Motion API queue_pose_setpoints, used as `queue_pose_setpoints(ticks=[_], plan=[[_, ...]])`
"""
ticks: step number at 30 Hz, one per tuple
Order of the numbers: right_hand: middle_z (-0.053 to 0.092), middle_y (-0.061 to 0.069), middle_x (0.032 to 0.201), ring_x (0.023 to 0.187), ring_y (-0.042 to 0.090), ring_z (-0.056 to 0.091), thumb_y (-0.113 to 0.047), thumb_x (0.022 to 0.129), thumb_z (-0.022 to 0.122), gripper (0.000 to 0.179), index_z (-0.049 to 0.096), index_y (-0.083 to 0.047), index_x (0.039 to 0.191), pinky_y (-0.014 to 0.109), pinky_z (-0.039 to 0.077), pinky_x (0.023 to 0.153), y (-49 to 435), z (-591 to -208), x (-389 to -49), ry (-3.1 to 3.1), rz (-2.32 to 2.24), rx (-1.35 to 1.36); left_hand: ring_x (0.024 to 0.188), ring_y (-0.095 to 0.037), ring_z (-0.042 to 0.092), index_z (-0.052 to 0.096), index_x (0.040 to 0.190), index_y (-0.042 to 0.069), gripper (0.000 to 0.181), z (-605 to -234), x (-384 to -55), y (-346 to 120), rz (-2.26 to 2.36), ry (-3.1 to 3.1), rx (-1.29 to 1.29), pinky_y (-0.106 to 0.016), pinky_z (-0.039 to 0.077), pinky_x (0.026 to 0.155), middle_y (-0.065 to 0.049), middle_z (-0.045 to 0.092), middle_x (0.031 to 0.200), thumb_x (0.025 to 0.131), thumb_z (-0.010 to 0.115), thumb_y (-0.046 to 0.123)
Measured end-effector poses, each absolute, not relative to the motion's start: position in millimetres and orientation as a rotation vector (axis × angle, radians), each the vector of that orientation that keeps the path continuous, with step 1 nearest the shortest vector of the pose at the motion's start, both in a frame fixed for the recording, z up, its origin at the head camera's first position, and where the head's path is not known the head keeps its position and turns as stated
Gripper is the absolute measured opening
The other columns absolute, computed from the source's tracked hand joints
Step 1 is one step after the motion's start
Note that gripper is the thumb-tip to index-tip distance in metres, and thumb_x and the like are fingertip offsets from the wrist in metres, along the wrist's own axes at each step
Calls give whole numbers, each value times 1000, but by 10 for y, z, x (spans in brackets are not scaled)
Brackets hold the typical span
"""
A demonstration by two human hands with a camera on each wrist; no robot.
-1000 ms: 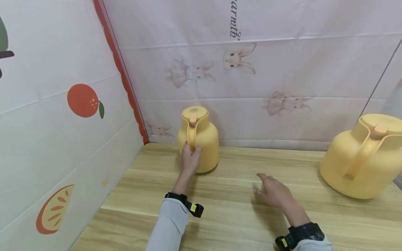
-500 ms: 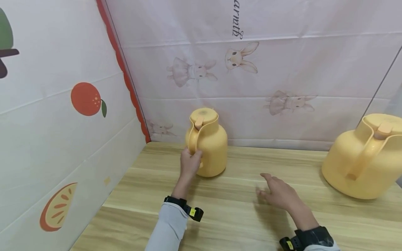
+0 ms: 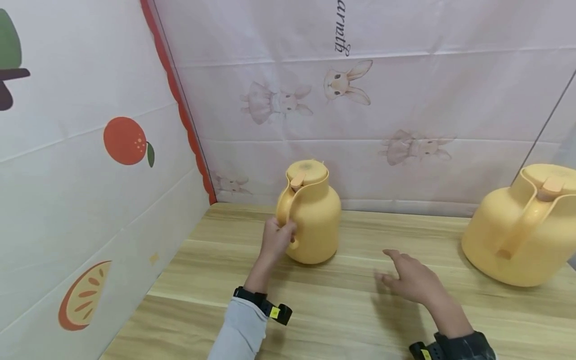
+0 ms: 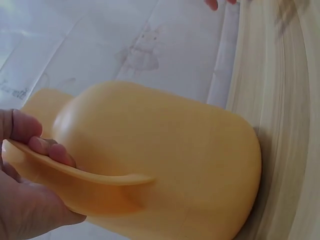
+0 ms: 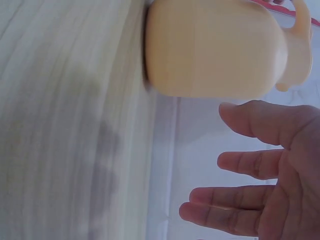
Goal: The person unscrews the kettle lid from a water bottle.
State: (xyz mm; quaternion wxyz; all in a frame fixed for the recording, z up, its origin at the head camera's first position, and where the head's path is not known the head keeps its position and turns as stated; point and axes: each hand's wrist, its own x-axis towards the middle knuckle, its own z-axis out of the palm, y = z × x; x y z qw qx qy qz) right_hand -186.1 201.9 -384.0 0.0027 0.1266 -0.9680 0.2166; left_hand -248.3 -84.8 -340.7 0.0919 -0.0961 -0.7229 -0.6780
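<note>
A yellow thermos jug [image 3: 317, 220] with a round lid and a side handle stands upright near the back of the wooden table. My left hand [image 3: 275, 240] grips its handle [image 4: 100, 187], fingers curled round it and thumb along the near side, as the left wrist view shows. To the right of this jug, my right hand [image 3: 414, 277] hovers over the table, fingers spread and holding nothing. In the right wrist view the same jug [image 5: 215, 47] lies beyond the thumb, apart from the fingers [image 5: 227, 217].
A second yellow thermos jug [image 3: 522, 235] stands at the right, its handle facing me. The wooden table [image 3: 324, 320] meets a back wall covering [image 3: 360, 175] printed with rabbits and a left wall covering [image 3: 90, 200] printed with fruit.
The left hand has moved the gripped jug to the right and a little nearer, its handle turning toward the left. The right hand has shifted slightly right, still spread.
</note>
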Motion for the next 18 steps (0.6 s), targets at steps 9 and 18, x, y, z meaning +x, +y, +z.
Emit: queue_pose_setpoints(ticks=[9, 18], plan=[[53, 31, 116, 104, 46, 51, -32, 85, 66, 65, 41, 6, 132, 56, 45, 76, 2042, -3799, -1798, -3033, 698, 405, 48, -14, 43, 45, 57, 5, 21, -3230, -2201, -759, -2097, -2156, -383, -22, 36, 47, -2, 43, 52, 70, 43, -11], [52, 31, 119, 107, 48, 49, -36, 85, 65, 66, 42, 7, 130, 58, 43, 79, 2152, -3827, -1740, -3054, 685, 368, 48, -17, 41, 45, 55, 7, 23, -3351, -2222, -716, -2142, -2203, -475, -20, 33, 45, -4, 45, 52, 69, 43, -12]])
